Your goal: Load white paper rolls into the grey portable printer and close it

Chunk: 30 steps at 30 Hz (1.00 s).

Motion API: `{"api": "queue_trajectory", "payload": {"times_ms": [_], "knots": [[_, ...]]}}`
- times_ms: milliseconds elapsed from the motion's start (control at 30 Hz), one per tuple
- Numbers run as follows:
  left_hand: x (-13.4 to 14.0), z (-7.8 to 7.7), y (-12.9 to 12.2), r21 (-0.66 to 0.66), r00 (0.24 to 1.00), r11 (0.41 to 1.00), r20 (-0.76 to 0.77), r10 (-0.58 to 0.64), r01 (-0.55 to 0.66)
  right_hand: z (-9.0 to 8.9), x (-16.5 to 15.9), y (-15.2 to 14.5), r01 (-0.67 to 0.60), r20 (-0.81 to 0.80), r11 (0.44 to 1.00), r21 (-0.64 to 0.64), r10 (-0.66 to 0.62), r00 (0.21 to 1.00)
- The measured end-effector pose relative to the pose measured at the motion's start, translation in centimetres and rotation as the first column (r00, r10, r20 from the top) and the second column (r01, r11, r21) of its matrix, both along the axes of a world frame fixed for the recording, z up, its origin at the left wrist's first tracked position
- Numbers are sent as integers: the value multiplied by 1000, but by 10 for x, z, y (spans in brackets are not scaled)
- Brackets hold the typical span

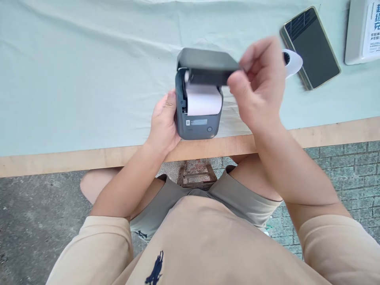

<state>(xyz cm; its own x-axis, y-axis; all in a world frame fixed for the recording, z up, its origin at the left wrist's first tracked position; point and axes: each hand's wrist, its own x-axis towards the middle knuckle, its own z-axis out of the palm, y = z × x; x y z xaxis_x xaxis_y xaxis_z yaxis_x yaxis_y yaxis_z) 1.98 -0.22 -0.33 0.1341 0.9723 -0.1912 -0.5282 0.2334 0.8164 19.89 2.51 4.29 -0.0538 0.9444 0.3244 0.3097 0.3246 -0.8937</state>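
Note:
A dark grey label printer [198, 130] is held over the front of the table, its small display and power button facing me. My left hand [165, 120] grips its left side, thumb along the edge. The printer's lid [208, 59] is raised, and my right hand [258, 79] pinches the lid's right corner between thumb and fingers; both are slightly blurred. Under the lifted lid a white paper roll [204, 102] shows inside the compartment. The fingers of my left hand under the printer are hidden.
To the right lies a dark-screened smartphone [314, 49], with a white rounded object [293, 63] partly behind my right hand. A whitish box [360, 35] with printed text sits at the far right. The pale cloth [89, 79] ends at a wooden table edge [59, 159].

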Motion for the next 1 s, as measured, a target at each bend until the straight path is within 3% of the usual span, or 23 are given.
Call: {"api": "queue_trajectory", "payload": {"times_ms": [33,100,200,300,400,500,567,633,733,867,933,1000], "knots": [[0,0,-1,0,1000,1000,-5,-1,1,2,-3,-2,40,-45,997,63,-37,998],[1,1,-2,-5,1000,1000,-5,7,-7,7,-8,-6,2,-19,991,135,0,1000],[1,3,-3,-13,1000,1000,24,21,-20,15,-8,-9,-138,214,969,205,93,972],[1,7,-4,-7,998,1000,59,-7,8,22,-4,-6,-171,372,953,250,68,926],[2,10,-5,10,996,999,85,-36,35,27,-5,-1,-199,574,974,108,102,812],[2,10,-5,18,996,999,89,-32,31,33,-10,3,-139,785,988,-70,140,604],[2,9,-5,10,996,1000,86,-24,24,36,-13,3,-110,847,988,-113,154,509],[2,8,-5,8,996,1000,83,-30,29,36,-15,3,-143,865,984,-106,162,475],[1,7,-4,18,996,999,78,-49,48,33,-18,4,-209,862,976,-56,152,484],[2,7,-5,20,994,999,107,-28,26,39,-22,1,-106,855,986,-127,163,492],[2,6,-4,9,992,1000,126,-15,14,49,-19,-3,-74,807,991,-111,133,575],[1,6,-3,-10,990,1000,139,6,-5,57,-11,-7,-87,641,992,-89,124,757]]}}
